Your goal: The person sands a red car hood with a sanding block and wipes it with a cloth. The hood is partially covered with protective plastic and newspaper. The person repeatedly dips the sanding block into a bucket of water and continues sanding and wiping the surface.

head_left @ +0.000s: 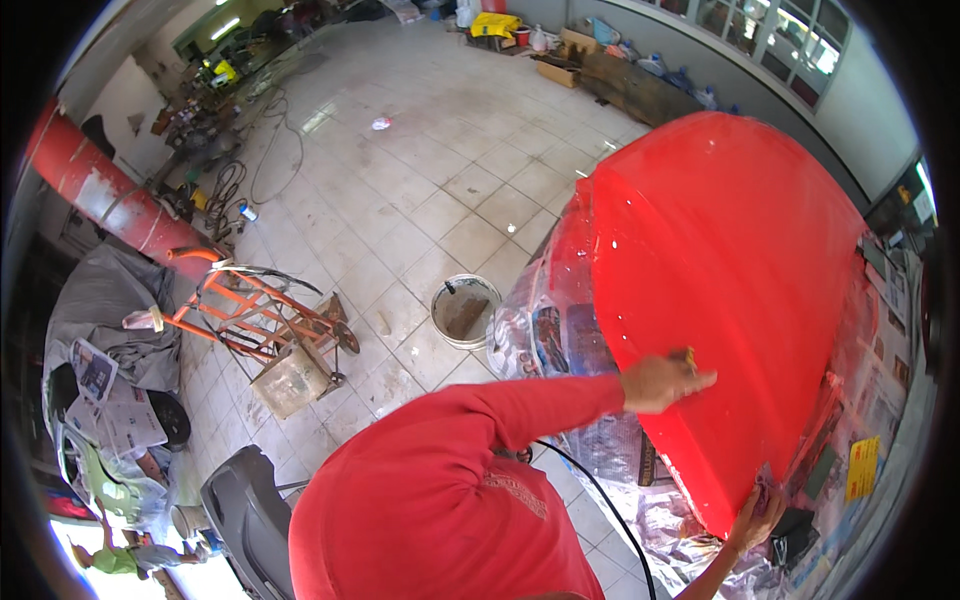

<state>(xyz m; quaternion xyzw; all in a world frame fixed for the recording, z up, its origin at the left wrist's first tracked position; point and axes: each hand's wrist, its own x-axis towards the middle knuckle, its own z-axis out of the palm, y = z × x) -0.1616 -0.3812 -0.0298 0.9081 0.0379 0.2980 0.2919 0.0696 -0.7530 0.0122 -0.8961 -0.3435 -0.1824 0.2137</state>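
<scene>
A large red-painted car panel (745,250) slopes across the right side, with plastic film and newspaper around its edges. My left arm, in a red sleeve, reaches over its near left edge. My left hand (655,384) is above the panel, fingers pointing right, closed around a small yellowish thing (690,356) that shows only in part. Lower down, my right hand (757,522) is at the panel's near corner, with its fingers closed on a crumpled purplish cloth (764,490). The cloth is partly hidden by the fingers and touches the red edge.
A white bucket (484,343) stands on the tiled floor left of the panel. Beside my body runs a black hose (612,492). An orange hand truck (235,300), a dark grey plastic part (250,525) and a red pillar (115,195) are leftward. A person (125,560) is at the lower left.
</scene>
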